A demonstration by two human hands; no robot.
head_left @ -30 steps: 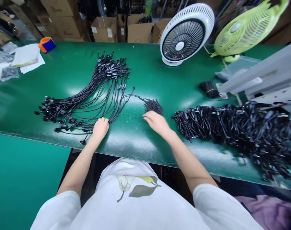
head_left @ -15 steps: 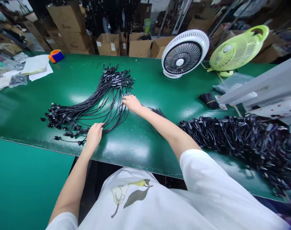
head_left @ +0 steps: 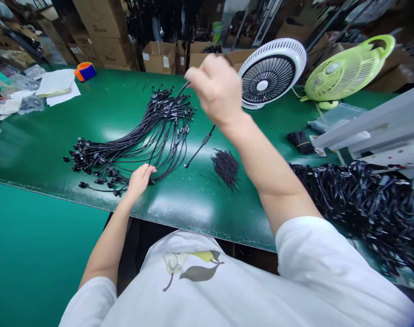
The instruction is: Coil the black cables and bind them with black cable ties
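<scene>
One black cable [head_left: 204, 141] is lifted off the table, its connector end dangling. High above the table, my right hand [head_left: 217, 91] is closed round this cable, a little blurred. The cable slants down to my left hand [head_left: 140, 180], whose fingers pinch it low near the front of the pile; a black piece shows just under them. Behind my left hand spreads a bundle of black cables [head_left: 125, 141] with plugs at both ends. To the right of the cables lies a pile of short black ties [head_left: 225, 168].
A white fan [head_left: 262, 85] and a green fan [head_left: 332, 68] stand at the back right. A large heap of coiled black cables [head_left: 360, 200] covers the right side. Papers [head_left: 57, 86] and an orange-blue tape roll [head_left: 85, 71] are at the back left. Cardboard boxes [head_left: 159, 58] stand behind.
My right hand has risen from the bundle, up and to the right, pulling one cable up. My left hand has shifted slightly right. The pile of ties is now uncovered.
</scene>
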